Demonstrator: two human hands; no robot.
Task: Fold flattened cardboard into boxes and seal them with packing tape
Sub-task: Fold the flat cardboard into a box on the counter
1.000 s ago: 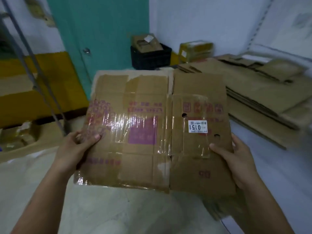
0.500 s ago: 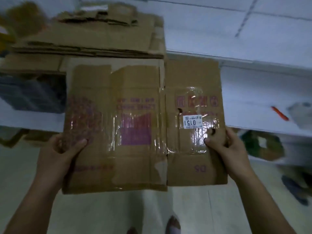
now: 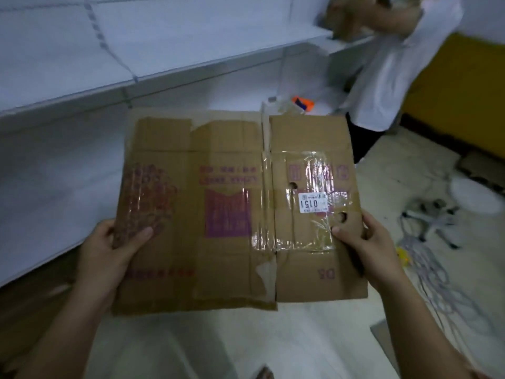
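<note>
- The shelf (image 3: 175,42) now fills the background. A second ago a teal door stood behind my sheet, and half a second ago a stack of flat cartons. I have turned to the right, and only bare white boards lie ahead.
- A person (image 3: 388,67) in a white shirt has come into view at the shelf's right end. They are well apart from me.
- The cardboard (image 3: 235,214) is the same sheet and is still flat. It is held up in the air in front of the shelf's lower edge and touches nothing but my hands. No panel has been opened and no flap bent.
- My left hand (image 3: 109,253) grips the sheet's left edge as before, thumb pressed on the printed face and fingers hidden behind.
- My right hand (image 3: 374,247) pinches the right edge just as firmly, thumb lying just below a punched hole.
- A stool (image 3: 475,196) and loose cables (image 3: 434,272) now show on the floor to my right.
- Old tape (image 3: 303,236) still wrinkles across the right panel, and the label (image 3: 313,202) sits on it.
- An orange thing (image 3: 302,103) peeks over the sheet's top edge, on the lower shelf. I cannot tell whether it is a tape tool.
- My reading is that only my facing has changed. Folding has not begun, and I have no packing tape in hand yet.
</note>
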